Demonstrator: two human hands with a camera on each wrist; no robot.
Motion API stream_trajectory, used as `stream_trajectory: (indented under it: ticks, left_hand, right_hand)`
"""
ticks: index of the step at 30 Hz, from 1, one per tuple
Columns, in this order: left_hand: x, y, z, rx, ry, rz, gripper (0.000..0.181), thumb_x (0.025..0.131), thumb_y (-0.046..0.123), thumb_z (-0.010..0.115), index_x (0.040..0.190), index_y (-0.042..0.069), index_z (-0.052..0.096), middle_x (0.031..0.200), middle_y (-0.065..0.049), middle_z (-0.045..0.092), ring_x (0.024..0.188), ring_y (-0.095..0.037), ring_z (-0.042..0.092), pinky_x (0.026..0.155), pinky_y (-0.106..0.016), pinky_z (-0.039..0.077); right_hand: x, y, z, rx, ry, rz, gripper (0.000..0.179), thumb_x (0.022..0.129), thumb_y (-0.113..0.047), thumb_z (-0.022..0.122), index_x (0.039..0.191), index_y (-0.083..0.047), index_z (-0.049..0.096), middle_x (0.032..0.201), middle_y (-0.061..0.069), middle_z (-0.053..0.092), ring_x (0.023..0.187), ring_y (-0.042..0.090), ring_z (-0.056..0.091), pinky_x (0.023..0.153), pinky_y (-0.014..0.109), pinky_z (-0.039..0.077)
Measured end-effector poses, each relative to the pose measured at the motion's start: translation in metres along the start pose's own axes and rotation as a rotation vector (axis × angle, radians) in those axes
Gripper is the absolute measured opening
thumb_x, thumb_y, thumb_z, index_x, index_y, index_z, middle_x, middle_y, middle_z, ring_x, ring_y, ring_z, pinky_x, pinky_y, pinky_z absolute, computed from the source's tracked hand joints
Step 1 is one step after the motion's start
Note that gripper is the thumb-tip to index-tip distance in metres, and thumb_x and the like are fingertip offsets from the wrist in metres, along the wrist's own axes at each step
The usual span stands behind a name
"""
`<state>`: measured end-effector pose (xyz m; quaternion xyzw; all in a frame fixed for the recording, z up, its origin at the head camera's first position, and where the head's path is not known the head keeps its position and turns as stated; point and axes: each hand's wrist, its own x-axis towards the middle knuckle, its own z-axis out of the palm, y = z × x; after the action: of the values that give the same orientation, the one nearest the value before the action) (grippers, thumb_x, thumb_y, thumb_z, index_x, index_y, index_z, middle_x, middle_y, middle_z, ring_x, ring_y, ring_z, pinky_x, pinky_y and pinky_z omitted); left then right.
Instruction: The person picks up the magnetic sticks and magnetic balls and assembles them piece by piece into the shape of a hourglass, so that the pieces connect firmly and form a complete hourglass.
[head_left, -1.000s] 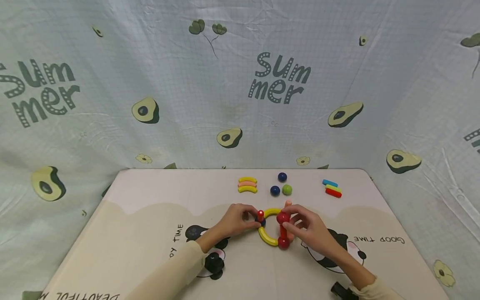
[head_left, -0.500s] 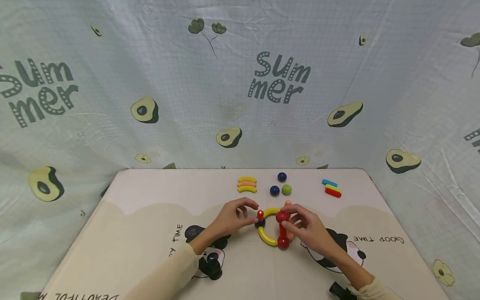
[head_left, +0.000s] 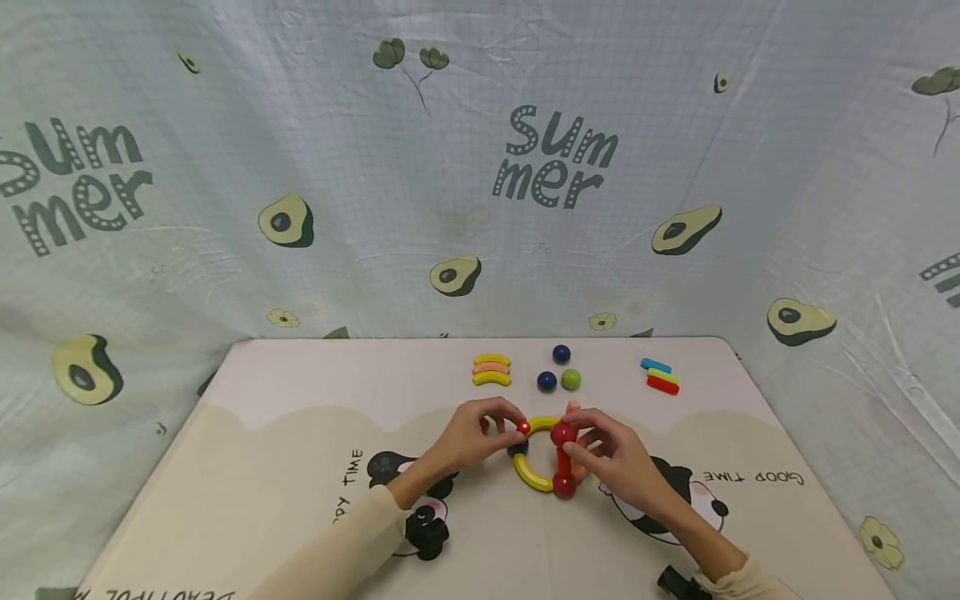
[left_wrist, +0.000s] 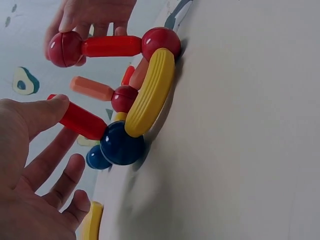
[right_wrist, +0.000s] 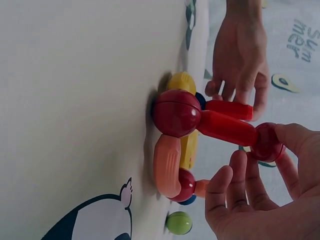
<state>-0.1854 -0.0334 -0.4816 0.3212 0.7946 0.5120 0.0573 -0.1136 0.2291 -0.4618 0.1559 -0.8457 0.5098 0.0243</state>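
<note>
My left hand [head_left: 480, 435] pinches the upper end of a short red stick [left_wrist: 82, 120] that stands on a dark blue ball [left_wrist: 121, 143]. With thumb and fingertips, my right hand [head_left: 613, 454] holds a red ball [right_wrist: 266, 142] on top of another upright red stick [right_wrist: 227, 127]. A second red ball [right_wrist: 176, 112] forms that stick's base on the table. Yellow curved pieces [left_wrist: 152, 95] and a salmon curved piece [right_wrist: 167, 165] join the balls into a ring. At the ring's far side, a salmon stick [left_wrist: 92, 89] rises from a third red ball [left_wrist: 124, 99].
Behind the ring lie a row of yellow and salmon curved pieces [head_left: 491, 369], loose dark blue balls [head_left: 547, 382] and a green ball [head_left: 571, 380]. Blue, yellow-green and red sticks [head_left: 662, 384] lie at the back right. A printed cloth [head_left: 450, 183] hangs behind the table [head_left: 285, 467].
My left fingers, first low around the blue ball and red stick, spread apart, then closed on the stick's top. My right hand stays on its red ball.
</note>
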Motion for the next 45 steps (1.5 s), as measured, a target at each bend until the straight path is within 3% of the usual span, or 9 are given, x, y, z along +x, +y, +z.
stream_trajectory:
  ticks: [11, 22, 31, 35, 45]
  left_hand:
    - [0.011, 0.005, 0.015, 0.05, -0.035, 0.033, 0.02, 0.092, 0.018, 0.079, 0.111, 0.014, 0.076, 0.101, 0.006, 0.074, 0.089, -0.021, 0.062, 0.078, -0.04, 0.052]
    - [0.011, 0.007, 0.018, 0.064, -0.032, 0.058, 0.02, 0.092, 0.016, 0.079, 0.111, 0.012, 0.076, 0.103, 0.004, 0.074, 0.088, -0.021, 0.062, 0.077, -0.039, 0.052]
    - [0.01, 0.008, 0.018, 0.067, -0.033, 0.063, 0.02, 0.092, 0.015, 0.079, 0.111, 0.012, 0.076, 0.103, 0.003, 0.074, 0.088, -0.021, 0.061, 0.074, -0.03, 0.05]
    - [0.009, 0.009, 0.017, 0.081, -0.04, 0.068, 0.021, 0.092, 0.015, 0.079, 0.112, 0.011, 0.075, 0.105, 0.002, 0.074, 0.089, -0.022, 0.062, 0.075, -0.032, 0.051]
    - [0.009, 0.015, 0.021, 0.119, -0.024, 0.054, 0.026, 0.094, 0.035, 0.076, 0.11, 0.015, 0.076, 0.101, 0.006, 0.074, 0.091, -0.02, 0.061, 0.08, -0.032, 0.051]
  right_hand:
    - [0.003, 0.003, 0.005, -0.007, 0.024, -0.011, 0.034, 0.095, -0.017, 0.075, 0.127, -0.016, 0.065, 0.116, 0.004, 0.071, 0.092, 0.019, 0.065, 0.081, 0.028, 0.057]
    - [0.008, 0.005, 0.01, -0.047, 0.037, -0.011, 0.033, 0.095, -0.018, 0.076, 0.126, -0.017, 0.065, 0.115, 0.0, 0.07, 0.091, 0.019, 0.064, 0.083, 0.026, 0.056]
    - [0.009, 0.005, 0.011, -0.056, 0.036, -0.012, 0.033, 0.095, -0.018, 0.075, 0.126, -0.017, 0.065, 0.115, 0.0, 0.069, 0.091, 0.019, 0.064, 0.082, 0.026, 0.056]
    - [0.009, 0.005, 0.011, -0.057, 0.032, -0.02, 0.033, 0.095, -0.018, 0.075, 0.126, -0.017, 0.065, 0.115, 0.0, 0.069, 0.091, 0.019, 0.064, 0.082, 0.026, 0.056]
    - [0.008, 0.011, 0.009, -0.027, -0.007, -0.034, 0.03, 0.103, -0.021, 0.065, 0.132, -0.014, 0.063, 0.118, 0.005, 0.071, 0.096, 0.023, 0.068, 0.083, 0.028, 0.057]
